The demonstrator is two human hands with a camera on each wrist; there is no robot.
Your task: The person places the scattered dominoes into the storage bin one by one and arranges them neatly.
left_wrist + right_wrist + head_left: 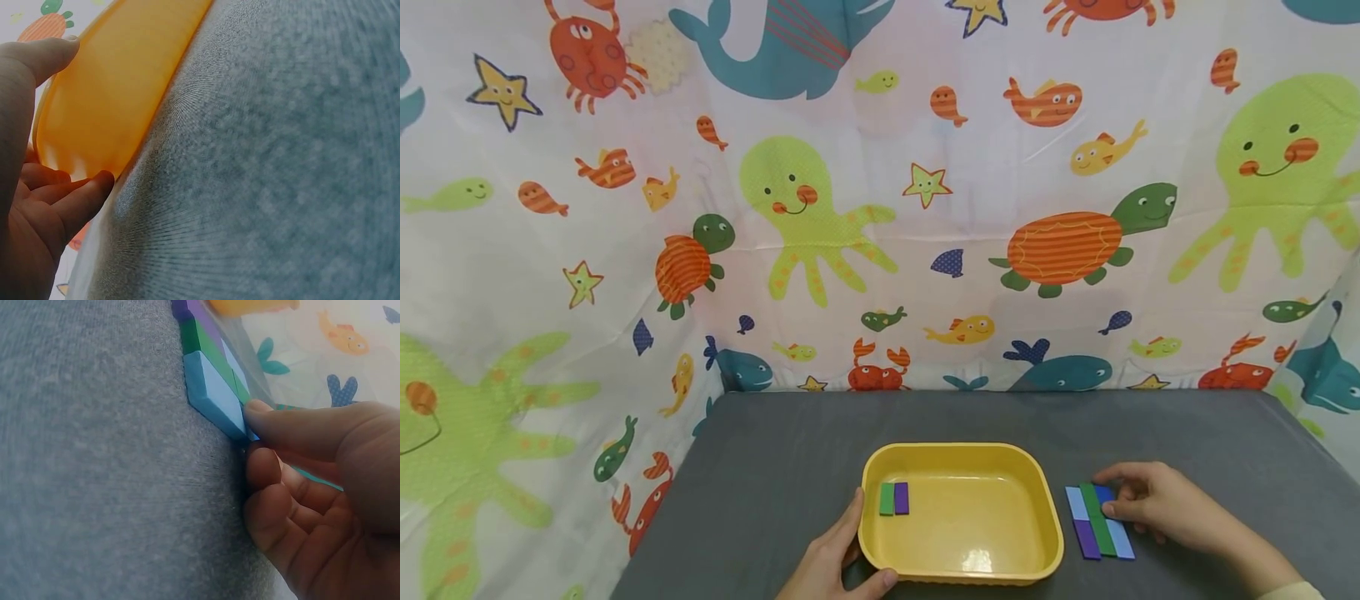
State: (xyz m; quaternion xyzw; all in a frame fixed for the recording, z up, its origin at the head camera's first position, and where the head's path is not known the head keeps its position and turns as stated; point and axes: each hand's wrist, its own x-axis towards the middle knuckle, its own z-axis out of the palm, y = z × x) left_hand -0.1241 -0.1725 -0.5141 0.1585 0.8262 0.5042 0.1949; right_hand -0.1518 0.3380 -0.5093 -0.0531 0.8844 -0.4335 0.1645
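Note:
My left hand (835, 554) grips the yellow tray (951, 568) at its near left corner. In the left wrist view, the thumb lies at the rim and the fingers (87, 200) bend against the tray's side. Inside the tray, a green tile (887, 500) and a purple tile (902, 498) lie side by side. To the tray's right, my right hand (1172, 506) pinches a dark blue tile (1103, 493) between thumb and fingers. That tile borders a block of light blue (1121, 540), green (1102, 535) and purple (1086, 540) tiles, all lying flat.
A dark grey table top (775, 467) lies beneath everything. Behind it and along its sides hangs a white curtain (865, 358) printed with sea animals.

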